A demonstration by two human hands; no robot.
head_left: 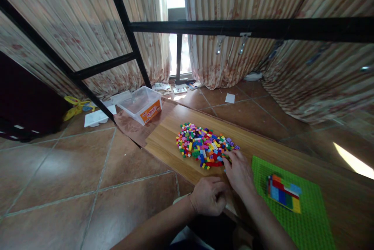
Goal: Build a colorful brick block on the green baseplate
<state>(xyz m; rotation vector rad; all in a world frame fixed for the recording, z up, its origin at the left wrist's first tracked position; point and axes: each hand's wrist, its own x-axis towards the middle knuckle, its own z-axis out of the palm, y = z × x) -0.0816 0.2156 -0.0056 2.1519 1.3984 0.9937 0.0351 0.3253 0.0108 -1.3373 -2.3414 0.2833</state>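
Observation:
A heap of small coloured toy bricks (201, 144) is spread over the wooden tabletop (166, 133). My right hand (240, 172) reaches to the heap's near right edge, fingers bent and apart, touching loose bricks there. Closer to me, my left hand (209, 196) is curled closed at the table's near edge; what it holds, if anything, is hidden. To the right lies a green studded baseplate (311, 213). On it stands a block built of red, blue, green, yellow and orange bricks (283, 193), with neither hand touching it.
Beyond the table's far left end sits a clear plastic box (140, 103) with an orange label. A black metal frame (204, 27) crosses in front of striped curtains (233, 0). Papers (179, 90) and a yellow object (74, 106) lie on the tiled floor (84, 164).

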